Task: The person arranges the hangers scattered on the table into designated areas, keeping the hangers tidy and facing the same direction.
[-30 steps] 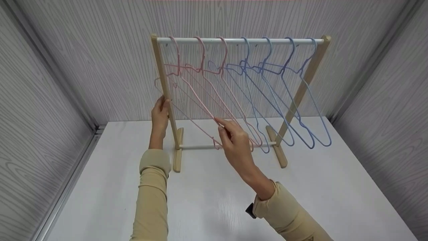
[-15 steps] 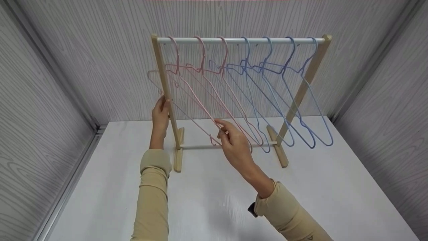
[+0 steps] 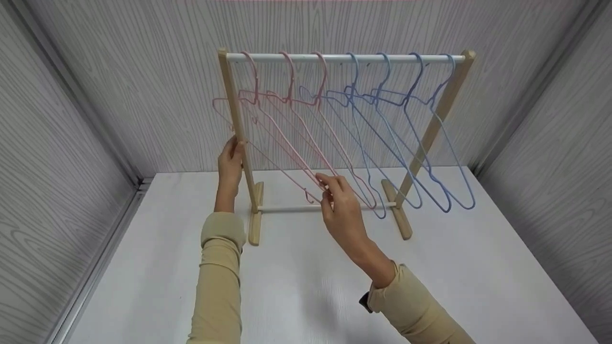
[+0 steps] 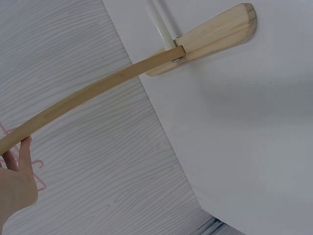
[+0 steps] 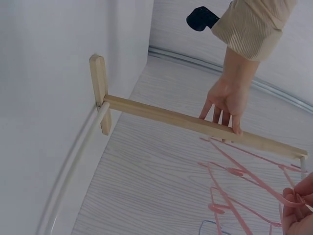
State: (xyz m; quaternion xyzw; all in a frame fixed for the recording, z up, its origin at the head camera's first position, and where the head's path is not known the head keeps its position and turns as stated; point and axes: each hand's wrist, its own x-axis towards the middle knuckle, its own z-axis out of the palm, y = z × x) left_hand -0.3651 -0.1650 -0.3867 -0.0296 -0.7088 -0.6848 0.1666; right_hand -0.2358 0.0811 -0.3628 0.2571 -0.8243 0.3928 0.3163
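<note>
My left hand (image 3: 230,165) grips the left wooden post (image 3: 232,95) of a small clothes rack, thumb in front and fingers behind; the left wrist view shows the same hand (image 4: 18,188) at the post. My right hand (image 3: 345,210) pinches the near lower corner of the leftmost pink hanger (image 3: 285,142). Its hook stays over the white top rod (image 3: 306,58), and its far end pokes out past the left post. In the right wrist view, thumb and fingers of the right hand (image 5: 302,210) close around that pink corner. Two more pink hangers hang just to its right.
Several blue hangers (image 3: 414,129) fill the right half of the rod, their lower parts overlapping in view. Wooden feet (image 3: 255,227) and a white lower bar (image 3: 296,208) carry the rack on the white table (image 3: 287,286). Wood-grain panels (image 3: 143,57) enclose the back and sides.
My right hand has shifted slightly right and down with the pink hanger's corner. That hanger's far end has swung farther out left of the post. The left hand holds its place.
</note>
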